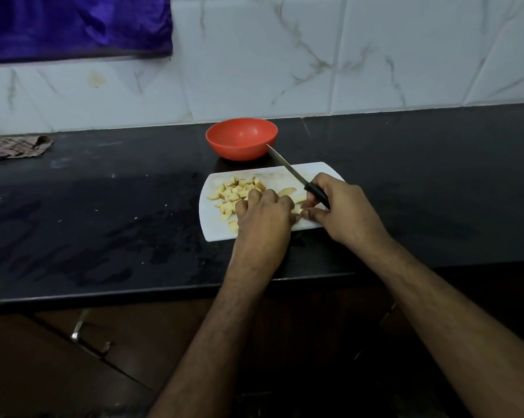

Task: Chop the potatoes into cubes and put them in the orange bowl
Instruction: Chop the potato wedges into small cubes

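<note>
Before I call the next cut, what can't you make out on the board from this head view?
- Potato piece being handled: mostly hidden between left hand and right hand.
- Cubes under the left hand: count unknown.
- Knife handle: partly covered by right fingers.
- Orange bowl bottom: hidden by near wall.

I look for any writing, but I find no text, label, brand, number or sign that I can read, on any object or surface in the view.
</note>
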